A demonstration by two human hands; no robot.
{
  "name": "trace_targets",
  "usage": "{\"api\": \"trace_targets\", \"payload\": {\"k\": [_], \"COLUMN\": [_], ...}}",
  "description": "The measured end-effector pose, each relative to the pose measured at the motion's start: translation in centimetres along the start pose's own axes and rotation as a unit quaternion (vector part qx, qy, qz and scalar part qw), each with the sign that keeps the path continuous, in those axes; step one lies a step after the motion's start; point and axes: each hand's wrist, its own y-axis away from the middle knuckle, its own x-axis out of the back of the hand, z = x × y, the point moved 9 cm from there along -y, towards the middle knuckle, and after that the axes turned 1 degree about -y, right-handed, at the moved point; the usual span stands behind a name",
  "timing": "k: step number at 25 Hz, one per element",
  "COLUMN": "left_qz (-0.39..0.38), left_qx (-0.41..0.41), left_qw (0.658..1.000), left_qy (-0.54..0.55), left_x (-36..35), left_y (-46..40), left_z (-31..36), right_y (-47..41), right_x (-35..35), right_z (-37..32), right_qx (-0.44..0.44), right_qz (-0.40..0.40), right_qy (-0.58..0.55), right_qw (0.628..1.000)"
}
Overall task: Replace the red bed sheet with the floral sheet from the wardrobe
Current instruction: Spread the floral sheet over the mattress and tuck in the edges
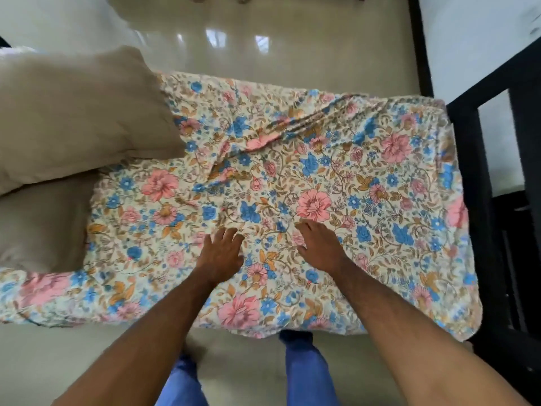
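The floral sheet (322,177), cream with pink and blue flowers, covers the bed from the pillows to the right end. Folds and wrinkles run across its far middle part. My left hand (221,252) lies flat on the sheet near the front edge, fingers spread and straight. My right hand (317,244) rests palm-down on the sheet just to the right of it, fingers extended. Neither hand holds any cloth. No red sheet is in view.
Two beige pillows (73,112) lie on the left end of the bed, one overlapping the floral sheet. A black bed frame (480,200) stands at the right end. Glossy pale floor (263,45) lies beyond the bed and under my legs.
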Motion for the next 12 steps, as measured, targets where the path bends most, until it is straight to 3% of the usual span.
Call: {"api": "trace_targets", "payload": {"k": [3, 7, 12], "left_qz": [-0.028, -0.025, 0.040], "left_qx": [0.008, 0.020, 0.017], "left_qw": [0.999, 0.999, 0.998], "left_qy": [0.016, -0.006, -0.037], "left_x": [-2.6, -7.7, -10.3], "left_y": [-8.5, -17.0, -20.3], "left_z": [3.1, 3.2, 2.0], "right_y": [-7.0, -15.2, -19.1], "right_x": [-3.5, -9.5, -11.1], "right_z": [6.1, 8.9, 10.6], "right_qx": [0.012, 0.052, 0.067], "right_qz": [-0.029, -0.060, 0.036], "right_qy": [-0.008, 0.009, -0.055], "right_qw": [0.999, 0.997, 0.996]}}
